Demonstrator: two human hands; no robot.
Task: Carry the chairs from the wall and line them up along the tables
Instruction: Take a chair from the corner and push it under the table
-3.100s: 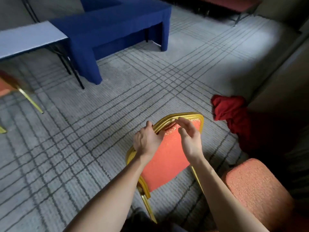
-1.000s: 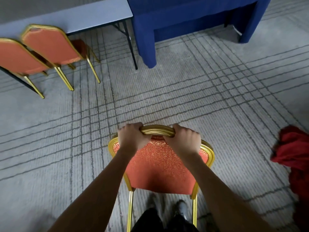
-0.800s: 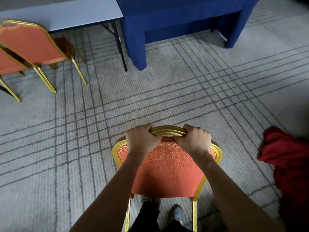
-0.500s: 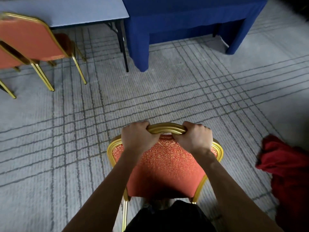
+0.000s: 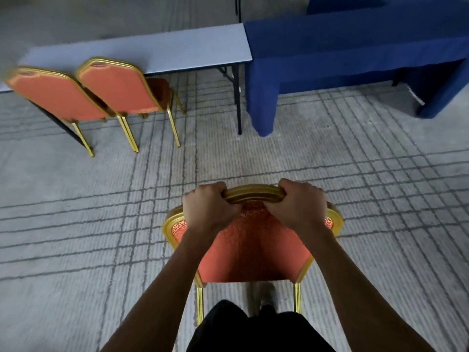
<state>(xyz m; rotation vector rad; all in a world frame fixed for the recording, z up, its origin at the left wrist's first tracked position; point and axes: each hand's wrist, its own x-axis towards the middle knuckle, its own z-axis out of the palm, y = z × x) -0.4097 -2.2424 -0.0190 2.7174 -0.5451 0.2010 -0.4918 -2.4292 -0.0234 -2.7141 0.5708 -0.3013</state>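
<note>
Right in front of me is an orange banquet chair (image 5: 253,252) with a gold frame, seen from behind its backrest. My left hand (image 5: 206,207) grips the top rail at its left end and my right hand (image 5: 298,205) grips it at the right end. Its seat and front legs are hidden below the backrest. Two matching orange chairs (image 5: 119,88) (image 5: 55,94) stand side by side at the grey folding table (image 5: 162,49) at the far left. To the right of that table stands a table draped in blue cloth (image 5: 355,52).
Grey carpet with a dark grid pattern (image 5: 317,158) covers the floor between me and the tables. The folding table's black leg (image 5: 237,97) stands beside the blue cloth's corner. My dark trousers and a shoe (image 5: 266,298) show under the chair.
The view has swung left and up: the tables and both placed chairs now show more fully, and the red cloth at right has left the frame. Both hands keep their grip on the rail.
</note>
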